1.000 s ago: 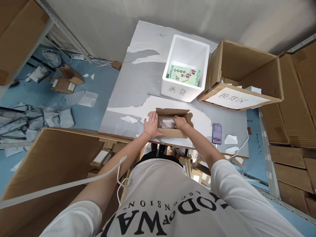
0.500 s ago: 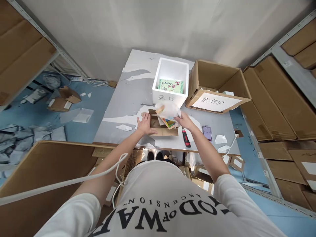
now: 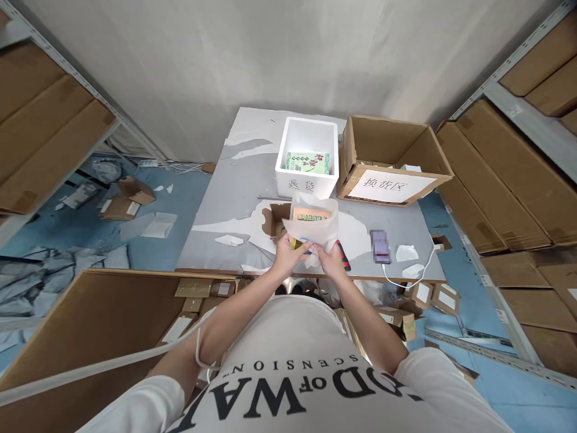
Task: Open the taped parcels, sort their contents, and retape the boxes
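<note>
Over the near part of the table, my left hand (image 3: 287, 255) and my right hand (image 3: 332, 261) are side by side, both closed on the lower edge of a thin white wrapping sheet (image 3: 331, 225). An orange printed card or packet (image 3: 311, 214) with lettering lies in the sheet. A bit of something yellow (image 3: 296, 243) shows by my left fingertips; its kind is hidden. Just behind my left hand stands an opened small cardboard box (image 3: 269, 222), partly covered by the sheet. A red and black utility knife (image 3: 345, 258) lies beside my right hand, partly hidden by it.
A white foam box (image 3: 306, 183) holding green printed packs (image 3: 308, 162) stands at the back. Right of it is a labelled cardboard carton (image 3: 345, 162). A phone (image 3: 380, 245) with a cable and paper scraps (image 3: 406, 253) lie at right. A large open carton (image 3: 117, 325) is at front left.
My left hand has left the small cardboard box and come to the wrapping sheet. My right hand has drawn the sheet and orange card nearer, and both hands now meet at its lower edge.
</note>
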A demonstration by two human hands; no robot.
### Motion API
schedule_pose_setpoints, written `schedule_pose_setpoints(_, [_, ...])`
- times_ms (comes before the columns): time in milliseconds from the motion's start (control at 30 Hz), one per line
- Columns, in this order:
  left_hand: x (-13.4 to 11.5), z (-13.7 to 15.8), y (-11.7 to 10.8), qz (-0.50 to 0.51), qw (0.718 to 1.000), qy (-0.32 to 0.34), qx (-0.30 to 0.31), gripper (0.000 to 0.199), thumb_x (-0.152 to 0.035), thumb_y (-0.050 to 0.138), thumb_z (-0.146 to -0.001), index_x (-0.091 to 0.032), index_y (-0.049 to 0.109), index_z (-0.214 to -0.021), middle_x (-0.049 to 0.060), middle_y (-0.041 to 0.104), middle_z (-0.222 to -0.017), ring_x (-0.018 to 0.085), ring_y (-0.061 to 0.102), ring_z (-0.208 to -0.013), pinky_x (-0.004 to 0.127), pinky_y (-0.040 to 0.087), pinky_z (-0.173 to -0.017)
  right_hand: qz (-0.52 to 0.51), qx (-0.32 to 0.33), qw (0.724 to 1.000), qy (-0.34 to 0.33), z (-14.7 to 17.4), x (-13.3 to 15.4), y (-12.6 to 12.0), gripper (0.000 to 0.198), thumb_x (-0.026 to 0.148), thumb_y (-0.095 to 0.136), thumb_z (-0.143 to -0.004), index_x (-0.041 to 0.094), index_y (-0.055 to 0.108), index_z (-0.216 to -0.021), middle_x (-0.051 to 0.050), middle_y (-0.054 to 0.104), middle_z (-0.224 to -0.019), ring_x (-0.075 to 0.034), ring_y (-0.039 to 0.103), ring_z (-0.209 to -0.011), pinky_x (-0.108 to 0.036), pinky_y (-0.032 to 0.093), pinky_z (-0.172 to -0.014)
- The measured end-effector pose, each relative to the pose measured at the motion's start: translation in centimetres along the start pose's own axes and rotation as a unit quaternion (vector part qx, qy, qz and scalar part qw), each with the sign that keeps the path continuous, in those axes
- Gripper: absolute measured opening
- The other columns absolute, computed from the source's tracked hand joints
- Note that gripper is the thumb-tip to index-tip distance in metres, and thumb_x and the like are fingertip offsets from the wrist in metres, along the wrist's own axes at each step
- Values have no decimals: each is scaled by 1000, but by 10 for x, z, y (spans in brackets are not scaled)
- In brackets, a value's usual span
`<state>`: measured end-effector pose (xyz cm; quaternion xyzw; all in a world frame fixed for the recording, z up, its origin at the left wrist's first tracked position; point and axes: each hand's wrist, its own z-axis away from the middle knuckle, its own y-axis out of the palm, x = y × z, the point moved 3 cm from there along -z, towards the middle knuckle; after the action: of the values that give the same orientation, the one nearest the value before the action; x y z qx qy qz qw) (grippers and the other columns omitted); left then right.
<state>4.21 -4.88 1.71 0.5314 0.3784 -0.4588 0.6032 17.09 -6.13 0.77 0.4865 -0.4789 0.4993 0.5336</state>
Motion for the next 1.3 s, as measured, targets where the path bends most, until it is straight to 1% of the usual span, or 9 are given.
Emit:
schedule_pose_setpoints(100, [-3, 2, -5, -5, 999, -31, -24, 49, -43, 82, -59, -14, 63, -94, 7, 72, -90, 20, 68, -84, 31, 58, -71, 86, 18, 996, -26, 6, 8, -15, 65, 49, 66, -77, 24, 48, -134, -11, 64, -121, -24, 61, -108, -44, 51, -94])
schedule_pose_setpoints(267, [1, 1, -19, -46, 997, -62, -12, 53, -47, 82, -57, -15, 60, -94, 3, 68, -77, 16, 65, -70, 26, 56, -53, 292, -143, 922, -210, 6, 82, -55, 46, 41, 54, -88, 23, 52, -131, -13, 59, -123, -24, 57, -111, -44, 48, -93])
schedule_pose_setpoints(400, [15, 4, -18, -68, 995, -65, 44, 53, -45, 82, -56, -16, 59, -94, 1, 68, -81, 16, 65, -67, 27, 56, -50, 424, 100, 858, -271, -17, 128, -32, 29, 23, 41, -94, 24, 66, -110, -9, 69, -104, -22, 62, -99, -36, 47, -86])
schedule_pose_setpoints(567, [18, 9, -16, -101, 989, -70, 82, 45, -40, 82, -57, -17, 61, -88, 1, 68, -78, 15, 63, -61, 26, 54, -46, 614, 265, 741, -61, -52, 115, -23, 13, 31, 67, -79, 21, 68, -87, -5, 67, -78, -21, 61, -73, -27, 39, -64])
schedule_pose_setpoints(633, [17, 9, -19, -105, 989, -72, 74, 45, -40, 82, -56, -16, 61, -88, 2, 69, -78, 15, 63, -60, 27, 54, -47, 619, 314, 719, -30, -57, 108, -25, 8, 27, 67, -77, 21, 65, -82, -3, 64, -73, -17, 56, -67, -25, 34, -60])
schedule_pose_setpoints(700, [17, 6, -22, -99, 991, -62, 72, 44, -40, 83, -54, -15, 63, -85, 3, 70, -79, 16, 64, -64, 29, 56, -56, 590, 329, 735, -47, -59, 107, -28, 4, 23, 60, -81, 21, 63, -82, -1, 63, -74, -14, 52, -66, -24, 31, -58])
schedule_pose_setpoints(800, [21, 3, -26, -75, 993, -42, 76, 45, -39, 84, -52, -14, 65, -84, 6, 73, -85, 18, 67, -75, 32, 56, -72, 506, 312, 801, -73, -62, 110, -33, 13, 28, 52, -87, 19, 60, -81, 1, 60, -72, -12, 49, -65, -23, 31, -58])
schedule_pose_setpoints(1033, [22, -3, -37, -81, 990, -71, 87, 38, -42, 82, -56, -16, 69, -80, 6, 74, -81, 20, 68, -73, 32, 54, -69, 232, 134, 961, -65, -83, 121, -63, 28, 46, 58, -85, 17, 60, -85, 1, 58, -72, -10, 52, -60, -20, 40, -49])
schedule_pose_setpoints(1300, [18, -21, -82, -22, 993, -88, -79, 47, -45, 82, -47, -14, 71, -81, 6, 74, -77, 22, 68, -74, 29, 52, -68, 41, 10, 998, -52, -98, 123, -104, 43, 56, 71, -74, 19, 63, -94, 3, 58, -66, -7, 50, -47, -17, 39, -35])
